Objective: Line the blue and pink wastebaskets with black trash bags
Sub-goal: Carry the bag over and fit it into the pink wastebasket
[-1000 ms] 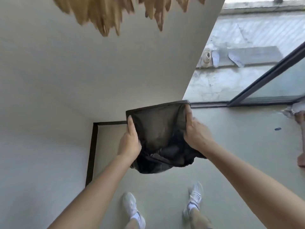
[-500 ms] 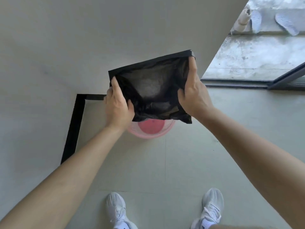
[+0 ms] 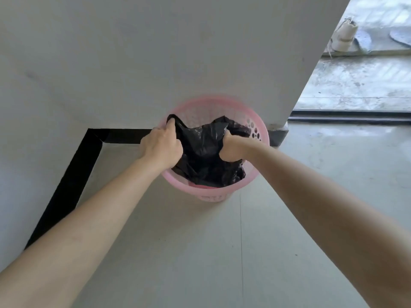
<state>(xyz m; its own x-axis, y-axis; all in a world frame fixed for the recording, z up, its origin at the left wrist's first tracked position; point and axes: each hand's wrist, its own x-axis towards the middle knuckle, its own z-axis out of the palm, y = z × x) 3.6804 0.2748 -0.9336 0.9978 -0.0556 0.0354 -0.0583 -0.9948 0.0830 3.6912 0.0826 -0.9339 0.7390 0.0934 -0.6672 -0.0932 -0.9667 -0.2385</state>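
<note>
No readable text, labels or numbers anywhere in view.

The pink wastebasket (image 3: 262, 138) has plain perforated walls with no brand mark that can be made out, and the black trash bag (image 3: 206, 156) held inside it is unprinted.
</note>
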